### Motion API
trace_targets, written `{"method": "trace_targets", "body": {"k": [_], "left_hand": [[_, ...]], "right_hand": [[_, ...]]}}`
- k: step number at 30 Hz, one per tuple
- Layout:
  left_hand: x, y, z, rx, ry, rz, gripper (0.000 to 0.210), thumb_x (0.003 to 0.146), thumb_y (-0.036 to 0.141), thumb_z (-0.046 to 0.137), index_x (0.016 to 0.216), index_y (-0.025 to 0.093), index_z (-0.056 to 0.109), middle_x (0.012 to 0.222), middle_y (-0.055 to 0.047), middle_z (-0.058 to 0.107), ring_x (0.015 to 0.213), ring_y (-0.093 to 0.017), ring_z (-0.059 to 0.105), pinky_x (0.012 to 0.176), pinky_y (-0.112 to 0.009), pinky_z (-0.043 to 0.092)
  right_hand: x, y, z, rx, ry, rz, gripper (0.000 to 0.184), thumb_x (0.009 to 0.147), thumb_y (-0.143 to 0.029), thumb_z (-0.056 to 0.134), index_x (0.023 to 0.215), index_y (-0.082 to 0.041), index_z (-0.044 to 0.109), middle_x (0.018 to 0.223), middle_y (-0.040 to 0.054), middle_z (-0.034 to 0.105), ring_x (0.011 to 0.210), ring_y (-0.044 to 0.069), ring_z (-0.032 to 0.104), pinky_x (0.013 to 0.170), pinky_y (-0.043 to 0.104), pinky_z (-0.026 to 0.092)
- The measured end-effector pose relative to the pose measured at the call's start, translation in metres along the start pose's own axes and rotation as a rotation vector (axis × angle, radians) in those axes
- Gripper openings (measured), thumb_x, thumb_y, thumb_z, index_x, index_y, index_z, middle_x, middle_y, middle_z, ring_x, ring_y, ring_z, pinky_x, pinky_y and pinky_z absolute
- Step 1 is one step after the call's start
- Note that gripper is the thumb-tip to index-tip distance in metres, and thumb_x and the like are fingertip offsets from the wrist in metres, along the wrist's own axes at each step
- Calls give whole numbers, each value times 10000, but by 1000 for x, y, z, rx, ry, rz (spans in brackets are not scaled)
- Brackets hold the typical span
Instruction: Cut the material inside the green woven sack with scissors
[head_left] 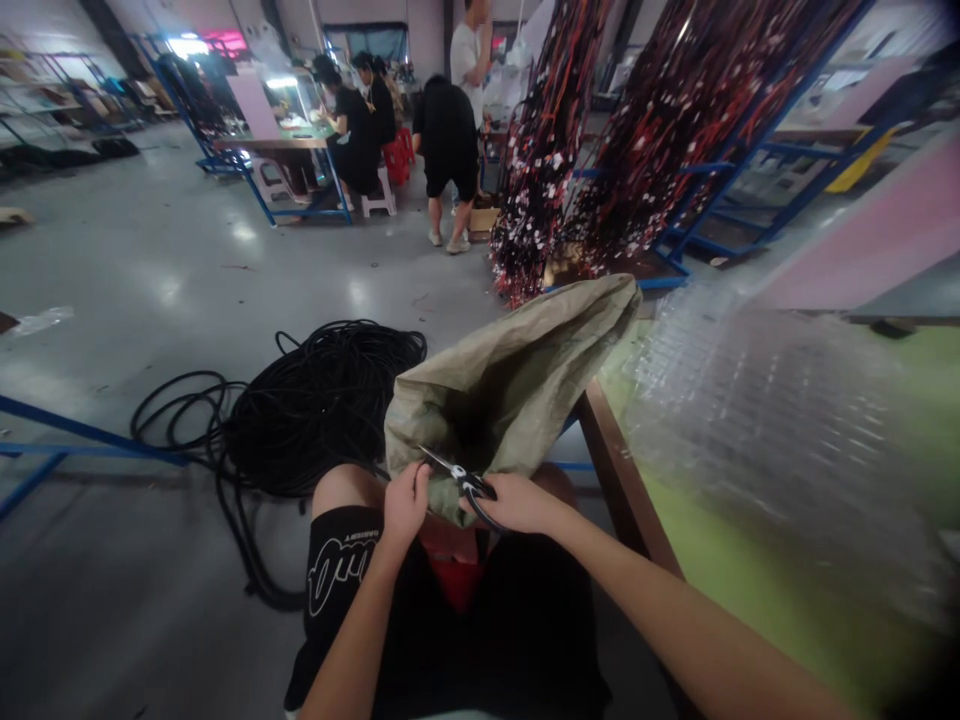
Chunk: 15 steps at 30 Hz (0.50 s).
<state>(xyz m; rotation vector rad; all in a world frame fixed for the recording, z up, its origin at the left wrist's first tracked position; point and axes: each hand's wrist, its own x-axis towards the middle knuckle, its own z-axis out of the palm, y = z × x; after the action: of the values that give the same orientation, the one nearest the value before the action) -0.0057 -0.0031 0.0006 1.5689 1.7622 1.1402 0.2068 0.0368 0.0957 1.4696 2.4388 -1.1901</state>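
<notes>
White lettering (339,574) on black shorts (427,640), illegible

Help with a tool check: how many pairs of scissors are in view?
1: the scissors, held in the right hand at the open bag, near the left hand. Others may be hidden.

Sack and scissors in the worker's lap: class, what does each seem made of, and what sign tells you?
Sack: perhaps plastic or coated fabric, dull tan; its mouth stands in stiff folds. Scissors: likely metal blades, pale and slim; black handles, possibly plastic, smooth-looking.
</notes>
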Motion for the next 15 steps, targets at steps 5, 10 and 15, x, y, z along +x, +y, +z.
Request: {"method": "trace_targets", "body": {"k": [5,10,15], "left_hand": [[3,-5,4,-632,-170,-335,468,860,605,490,760,152,545,517,66,334,439,-66,275,438,-191,204],[4,-7,-3,-1095,-337,-548,494,768,634,617,741,164,468,528,111,187,420,-30,144,400,-163,135],[9,5,-8,-844,-289,-426,507,792,640,576,823,134,553,548,82,339,439,-40,270,425,-164,206]], "right_hand": [[1,3,-4,-38,46,-47,509,853,-658,505,782,-183,675,772,59,693,678,197,613,561,248,347],[-1,0,-9,22,16,-152,495,849,-662,522,795,-195,672,761,30,688,679,175,610,580,232,359],[-3,1,-4,46,66,-73,432,849,-602,554,846,-180,648,784,38,686,677,171,613,559,223,360]]}}
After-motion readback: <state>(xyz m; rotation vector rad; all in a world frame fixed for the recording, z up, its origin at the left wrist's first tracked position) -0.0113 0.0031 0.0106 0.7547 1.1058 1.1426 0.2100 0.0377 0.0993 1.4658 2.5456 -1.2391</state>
